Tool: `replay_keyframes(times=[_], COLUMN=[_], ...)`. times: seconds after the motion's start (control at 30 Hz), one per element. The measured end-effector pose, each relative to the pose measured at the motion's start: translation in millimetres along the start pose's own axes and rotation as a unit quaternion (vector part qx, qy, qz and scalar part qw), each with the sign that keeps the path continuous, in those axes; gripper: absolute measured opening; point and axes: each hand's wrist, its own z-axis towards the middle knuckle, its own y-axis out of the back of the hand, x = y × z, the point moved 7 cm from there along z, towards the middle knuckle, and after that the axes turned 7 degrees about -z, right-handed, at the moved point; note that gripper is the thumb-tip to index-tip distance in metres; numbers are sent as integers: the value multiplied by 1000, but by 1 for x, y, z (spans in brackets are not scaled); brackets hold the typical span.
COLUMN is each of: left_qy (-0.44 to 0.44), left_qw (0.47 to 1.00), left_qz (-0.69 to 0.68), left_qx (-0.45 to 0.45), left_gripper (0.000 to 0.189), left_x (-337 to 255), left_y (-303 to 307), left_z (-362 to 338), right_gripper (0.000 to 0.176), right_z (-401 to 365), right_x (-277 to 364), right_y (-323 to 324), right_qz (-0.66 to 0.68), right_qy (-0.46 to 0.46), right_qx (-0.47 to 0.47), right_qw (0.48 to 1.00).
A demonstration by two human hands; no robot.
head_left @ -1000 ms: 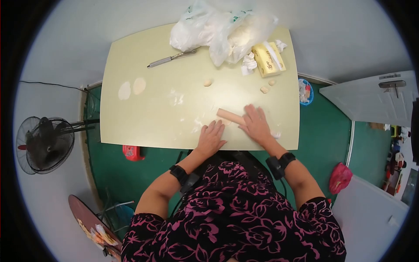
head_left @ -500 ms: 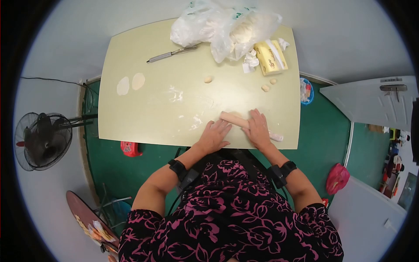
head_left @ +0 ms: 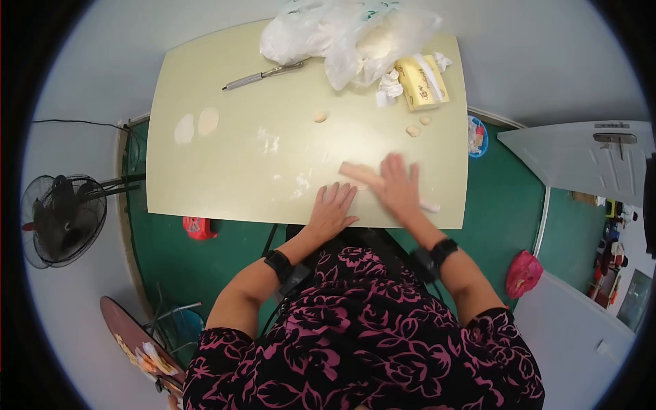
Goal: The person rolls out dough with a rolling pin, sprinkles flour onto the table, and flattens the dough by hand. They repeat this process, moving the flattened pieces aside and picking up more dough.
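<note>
My right hand [head_left: 400, 186], slightly blurred, lies flat with fingers spread over a wooden rolling pin [head_left: 359, 173], whose far end shows at the lower right. Under and beside the pin is a piece of dough, partly hidden. My left hand [head_left: 333, 210] rests on the table, fingers apart, just left of the dough. A small dough ball [head_left: 320, 117] lies farther up, and two more pieces [head_left: 413, 130] sit at the right. Two flat dough rounds [head_left: 208, 121] lie side by side at the left. White flour marks [head_left: 268, 141] dot the tabletop.
Plastic bags [head_left: 355, 41] fill the table's [head_left: 225, 164] back edge, beside a yellow tissue pack [head_left: 421, 82] and crumpled tissues [head_left: 389, 89]. A grey-handled tool [head_left: 262, 76] lies at the back left. A fan [head_left: 65, 222] stands left of the table.
My right hand has moved slightly up and spread its fingers over the pin. The pin has shifted a little. My left hand stays about where it was. The view has tilted slightly.
</note>
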Motion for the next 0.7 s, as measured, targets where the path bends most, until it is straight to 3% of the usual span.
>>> replay_keyframes(times=[0.07, 0.23, 0.47, 0.5, 0.6, 0.7], left_qy=[15, 21, 44, 24, -26, -55], left_qw=[1000, 1000, 998, 999, 999, 998], left_qz=[2, -17, -36, -32, -19, -15], left_qx=[-7, 1, -8, -10, -11, 19], left_gripper=[73, 71, 70, 72, 76, 79], left_x=[1, 10, 14, 9, -3, -14], left_y=[5, 6, 9, 10, 11, 7], left_z=[5, 12, 10, 14, 25, 42], right_gripper=[69, 72, 73, 63, 47, 36], right_z=[31, -4, 45, 44, 31, 31], right_x=[-23, 4, -35, -33, -17, -21], right_y=[21, 0, 23, 29, 17, 14], right_qz=[-4, 54, 3, 34, 62, 60], right_qy=[-63, 4, -40, -24, 112, 47], right_qx=[-27, 22, -35, -95, -19, -62], right_qw=[998, 998, 999, 995, 992, 995])
